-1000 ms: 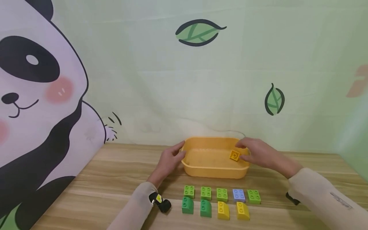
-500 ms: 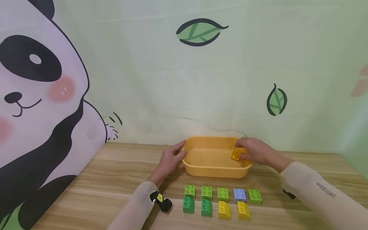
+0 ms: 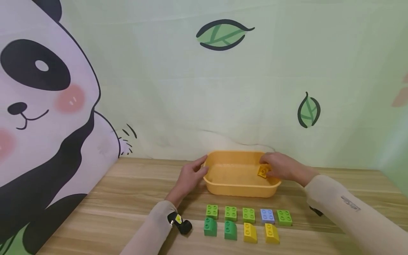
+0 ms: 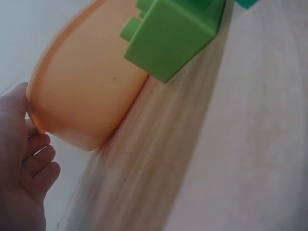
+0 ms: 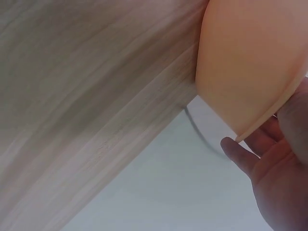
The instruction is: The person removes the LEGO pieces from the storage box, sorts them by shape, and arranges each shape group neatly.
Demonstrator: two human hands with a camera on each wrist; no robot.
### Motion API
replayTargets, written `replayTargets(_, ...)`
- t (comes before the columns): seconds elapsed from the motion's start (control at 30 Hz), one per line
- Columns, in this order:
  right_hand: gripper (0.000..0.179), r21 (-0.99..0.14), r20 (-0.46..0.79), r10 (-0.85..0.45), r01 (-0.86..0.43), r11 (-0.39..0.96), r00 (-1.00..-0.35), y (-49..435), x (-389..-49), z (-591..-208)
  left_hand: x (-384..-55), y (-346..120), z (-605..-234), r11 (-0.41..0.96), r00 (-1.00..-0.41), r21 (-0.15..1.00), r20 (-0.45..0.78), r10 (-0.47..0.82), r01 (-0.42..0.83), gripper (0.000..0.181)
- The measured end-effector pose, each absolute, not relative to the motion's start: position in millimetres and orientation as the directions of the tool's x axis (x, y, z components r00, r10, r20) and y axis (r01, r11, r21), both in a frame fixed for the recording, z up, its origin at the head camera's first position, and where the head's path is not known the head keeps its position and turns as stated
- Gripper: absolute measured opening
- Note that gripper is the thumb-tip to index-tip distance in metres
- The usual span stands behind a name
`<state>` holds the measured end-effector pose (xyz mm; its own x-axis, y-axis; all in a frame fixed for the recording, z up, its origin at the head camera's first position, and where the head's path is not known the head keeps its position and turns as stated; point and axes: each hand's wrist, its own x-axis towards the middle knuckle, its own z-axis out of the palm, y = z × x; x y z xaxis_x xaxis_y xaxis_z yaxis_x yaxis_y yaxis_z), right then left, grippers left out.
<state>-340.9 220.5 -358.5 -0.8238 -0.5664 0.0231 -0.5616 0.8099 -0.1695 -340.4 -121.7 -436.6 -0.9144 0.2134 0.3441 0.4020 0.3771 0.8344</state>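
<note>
An orange-yellow plastic basin stands at the back of the table. My left hand holds its left end, thumb at the rim and the other fingers outside, as the left wrist view shows. My right hand reaches over the right end, with fingers dipping inside past the rim. A small yellow toy brick lies in the basin with its hollow underside showing. Thumb and forefinger of my right hand are close round this brick, partly covering it; I cannot tell whether they pinch it.
In front of the basin, bricks form two rows: light green ones with a lavender brick, then dark green and yellow sloped bricks. A panda-printed cloth hangs right behind the wooden table.
My right hand has edged left, further into the basin, so its fingers now overlap the yellow brick. My left hand stays on the left end. The view has shifted slightly.
</note>
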Motion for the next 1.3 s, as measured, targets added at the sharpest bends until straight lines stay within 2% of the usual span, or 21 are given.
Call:
replayTargets(0.3,0.033,-0.128,-0.022,-0.568,-0.561,0.818,-0.823,214,-343,-362,-338,-122,-436,0.374,-0.911,0.833,0.347,0.223,0.408,0.05)
replayTargets(0.57,0.021,-0.154,-0.043,-0.56,-0.548,0.822,-0.827,212,-344,-360,-337,-122,-437,0.358,-0.901,0.829,0.372,0.221,0.43,0.049)
replayTargets(0.97,0.033,-0.135,-0.073,-0.569,-0.558,0.819,-0.819,212,-342,-358,-336,-122,-436,0.367,-0.904,0.827,0.367,0.221,0.425,0.049)
replayTargets(1.3,0.031,-0.126,-0.097,-0.544,-0.532,0.837,-0.833,210,-345,-358,-337,-122,-436,0.356,-0.903,0.832,0.367,0.224,0.426,0.049)
